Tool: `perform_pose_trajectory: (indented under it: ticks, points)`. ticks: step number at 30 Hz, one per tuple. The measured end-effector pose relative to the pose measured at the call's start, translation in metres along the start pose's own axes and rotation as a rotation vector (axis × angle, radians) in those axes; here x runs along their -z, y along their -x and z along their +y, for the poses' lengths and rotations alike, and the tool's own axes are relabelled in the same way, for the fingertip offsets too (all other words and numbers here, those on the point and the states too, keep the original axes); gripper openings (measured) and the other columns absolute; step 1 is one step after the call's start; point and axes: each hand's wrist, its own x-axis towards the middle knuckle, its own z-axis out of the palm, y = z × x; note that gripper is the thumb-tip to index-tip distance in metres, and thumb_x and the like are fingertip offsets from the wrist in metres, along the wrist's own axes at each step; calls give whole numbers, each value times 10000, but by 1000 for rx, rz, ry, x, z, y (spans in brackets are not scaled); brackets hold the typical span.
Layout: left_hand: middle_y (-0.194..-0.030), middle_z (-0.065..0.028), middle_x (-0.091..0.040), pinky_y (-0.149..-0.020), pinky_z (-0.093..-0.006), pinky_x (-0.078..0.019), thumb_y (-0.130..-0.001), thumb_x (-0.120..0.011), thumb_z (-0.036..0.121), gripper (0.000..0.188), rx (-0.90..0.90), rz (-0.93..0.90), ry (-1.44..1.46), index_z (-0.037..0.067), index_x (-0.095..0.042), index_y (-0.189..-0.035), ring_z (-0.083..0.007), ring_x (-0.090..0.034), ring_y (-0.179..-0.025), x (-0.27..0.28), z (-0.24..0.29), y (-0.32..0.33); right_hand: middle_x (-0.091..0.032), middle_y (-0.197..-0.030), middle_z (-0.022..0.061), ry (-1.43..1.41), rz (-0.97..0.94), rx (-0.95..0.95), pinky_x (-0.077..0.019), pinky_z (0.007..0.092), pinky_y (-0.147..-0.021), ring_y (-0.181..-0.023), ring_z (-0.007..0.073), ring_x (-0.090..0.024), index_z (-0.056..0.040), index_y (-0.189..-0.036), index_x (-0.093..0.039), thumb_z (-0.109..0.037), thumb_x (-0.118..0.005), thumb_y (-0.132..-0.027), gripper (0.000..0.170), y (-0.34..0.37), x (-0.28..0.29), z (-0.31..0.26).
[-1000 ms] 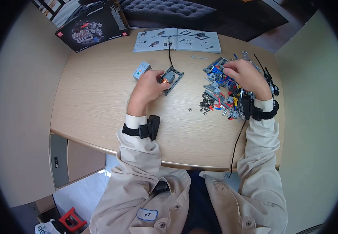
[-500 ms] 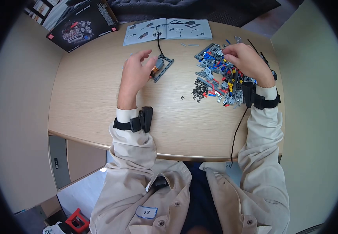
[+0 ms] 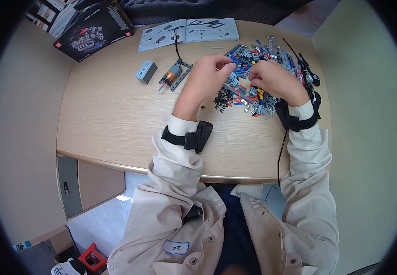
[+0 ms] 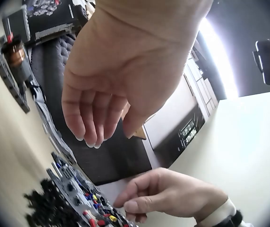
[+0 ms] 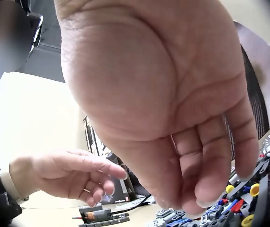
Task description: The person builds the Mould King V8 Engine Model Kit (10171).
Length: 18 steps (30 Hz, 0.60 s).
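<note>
My left hand [image 3: 206,77] hovers at the left side of a heap of small building-brick parts [image 3: 260,95], fingers loosely bent and nothing between them in the left wrist view. Over the heap's middle is my right hand [image 3: 275,79], its loosely curled fingers [image 5: 213,182] pointing down close above the pieces. No part shows between its thumb and fingers. Left of the left hand lies a grey and orange motor [image 3: 172,74] with a red-tipped shaft, set against a dark beam frame [image 3: 180,81]. A black cable [image 3: 177,48] runs from it toward the booklet.
A grey battery box [image 3: 146,72] stands left of the motor. Behind lie an open instruction booklet [image 3: 210,31] and two thin grey rods [image 3: 216,47]. The black product box [image 3: 93,34] stands back left. Small black connectors [image 3: 223,99] cluster at the heap's front left.
My left hand has let go of the motor and moved right to the heap, uncovering the motor and battery box. The right hand stays over the heap, slightly nearer the body. The head view has shifted.
</note>
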Motion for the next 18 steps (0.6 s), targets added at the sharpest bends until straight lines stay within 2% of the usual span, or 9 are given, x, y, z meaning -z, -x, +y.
perform_pose_trajectory:
  ticks: [5, 7, 8, 10, 15, 17, 18]
  points:
    - [-880, -73, -704, -643, -241, -523, -960, -641, 268, 371, 144, -97, 164, -32, -684, -1172, -110, -639, -704, -6, 6, 8, -704, -823, 201, -7, -33, 66, -539, 422, -757, -810, 356, -688, 16, -893, -723, -31, -699, -783, 123, 4, -4, 7]
    - [-888, -68, -693, -626, -229, -516, -971, -635, 269, 351, 227, -77, 275, -17, -688, -1167, -101, -631, -693, 0, 6, 11, -700, -804, 190, -26, -187, -78, -539, 412, -743, -801, 350, -686, 14, -870, -711, -20, -687, -775, 103, 7, 2, -5]
    - [-888, -68, -693, -626, -229, -516, -971, -635, 269, 351, 226, -81, 274, -17, -688, -1167, -101, -631, -693, 2, 4, 11, -700, -804, 190, -27, -185, -81, -539, 412, -743, -801, 350, -686, 14, -870, -711, -20, -687, -775, 103, 6, 0, -3]
    - [-878, -64, -680, -619, -226, -510, -984, -628, 272, 334, 280, -27, 374, -4, -692, -1159, -101, -621, -683, 5, -4, 11, -686, -733, 160, -52, -144, 54, -526, 354, -620, -682, 253, -693, 40, -862, -670, -16, -673, -792, 90, 5, -6, 1]
    - [-869, -57, -668, -628, -218, -511, -992, -625, 266, 326, 299, -28, 417, -2, -691, -1164, -101, -614, -686, 5, -6, 10, -695, -756, 153, -33, -51, 97, -527, 348, -601, -631, 254, -689, 49, -855, -667, -6, -670, -792, 84, 4, -7, 18]
    - [-868, -56, -667, -629, -219, -513, -991, -627, 264, 323, 293, -29, 400, -4, -691, -1161, -100, -614, -691, 5, -5, 11, -694, -752, 160, -98, -167, -125, -539, 393, -720, -767, 322, -694, 21, -823, -675, -7, -661, -777, 56, 9, 3, 3]
    - [-868, -56, -667, -629, -219, -513, -991, -627, 264, 323, 291, -27, 401, -4, -691, -1161, -100, -614, -691, 5, -6, 11, -694, -752, 160, -96, -167, -124, -539, 393, -720, -767, 322, -694, 21, -823, -675, -7, -661, -777, 56, 7, 2, 3]
